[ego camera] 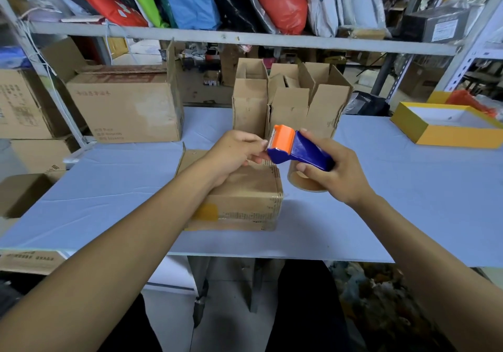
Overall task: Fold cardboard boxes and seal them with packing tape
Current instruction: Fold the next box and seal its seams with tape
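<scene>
Boxes upright behind dispenser, yellow tray right

bare table right (wide), open boxes blocking behind

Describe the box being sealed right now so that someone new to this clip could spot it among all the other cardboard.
Start at the pale blue table and look to its near middle, under the two hands. The closed cardboard box lies flat there, below the blue and orange tape dispenser. Unlike the open boxes standing upright behind it, its flaps are shut, with a yellow patch on its near side.
</scene>
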